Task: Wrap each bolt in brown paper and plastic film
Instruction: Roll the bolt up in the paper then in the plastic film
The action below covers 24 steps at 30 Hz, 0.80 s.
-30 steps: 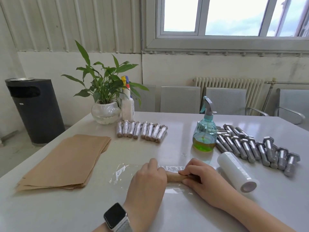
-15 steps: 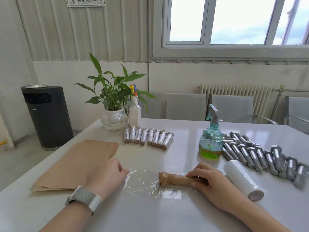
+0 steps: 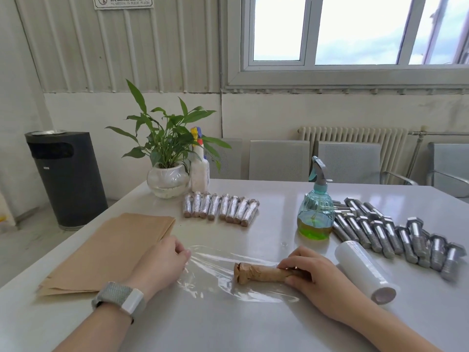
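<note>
Head view: right hand (image 3: 314, 275) fingers curled round brown-paper-wrapped bolt (image 3: 258, 273) lying on clear plastic film sheet (image 3: 215, 265) on white worktop (image 3: 228, 326); left hand (image 3: 162, 265) fingers pinching film's left edge.

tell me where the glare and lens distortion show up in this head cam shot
Head view: the window is blown out to near white; daylight puts soft sheen on the white table and bright glints on the plastic film sheet; the wide lens bows the wall panels and window frame outward toward the edges; the wall sign is too soft to read.
</note>
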Available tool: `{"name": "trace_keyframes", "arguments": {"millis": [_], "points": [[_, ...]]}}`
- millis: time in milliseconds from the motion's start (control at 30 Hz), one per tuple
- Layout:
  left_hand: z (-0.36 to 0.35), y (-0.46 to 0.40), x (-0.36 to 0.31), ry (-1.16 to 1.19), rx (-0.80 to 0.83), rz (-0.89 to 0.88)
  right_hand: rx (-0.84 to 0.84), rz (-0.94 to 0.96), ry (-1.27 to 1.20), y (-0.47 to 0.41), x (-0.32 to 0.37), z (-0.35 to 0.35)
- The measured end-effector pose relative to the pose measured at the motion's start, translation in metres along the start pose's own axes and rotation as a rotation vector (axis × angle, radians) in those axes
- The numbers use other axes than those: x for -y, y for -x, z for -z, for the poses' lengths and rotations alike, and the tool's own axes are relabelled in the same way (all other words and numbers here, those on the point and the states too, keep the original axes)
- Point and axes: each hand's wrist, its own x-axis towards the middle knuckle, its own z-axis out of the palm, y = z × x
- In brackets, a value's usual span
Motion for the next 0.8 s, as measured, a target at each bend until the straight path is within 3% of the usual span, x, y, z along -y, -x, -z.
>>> {"name": "trace_keyframes", "arguments": {"millis": [133, 300, 433, 500, 700, 800], "points": [[0.011, -0.006, -0.006, 0.131, 0.027, 0.001, 0.015, -0.013, -0.003, 0.001, 0.000, 0.001], [0.021, -0.005, -0.046, 0.767, 0.218, 0.047, 0.028, -0.041, -0.025, 0.001, 0.000, 0.001], [0.009, -0.002, -0.091, 1.019, 0.452, 0.015, 0.017, -0.043, -0.038, 0.001, 0.000, 0.001], [-0.007, 0.001, -0.115, 0.995, 0.531, -0.021, 0.014, -0.043, -0.040, 0.000, 0.000, 0.000], [-0.073, 0.020, -0.152, 0.607, 0.654, -0.055, 0.019, -0.048, -0.051, 0.000, 0.000, 0.000], [-0.082, 0.018, -0.151, 0.591, 0.646, -0.039, -0.005, -0.103, -0.052, 0.001, 0.001, 0.000]]}}
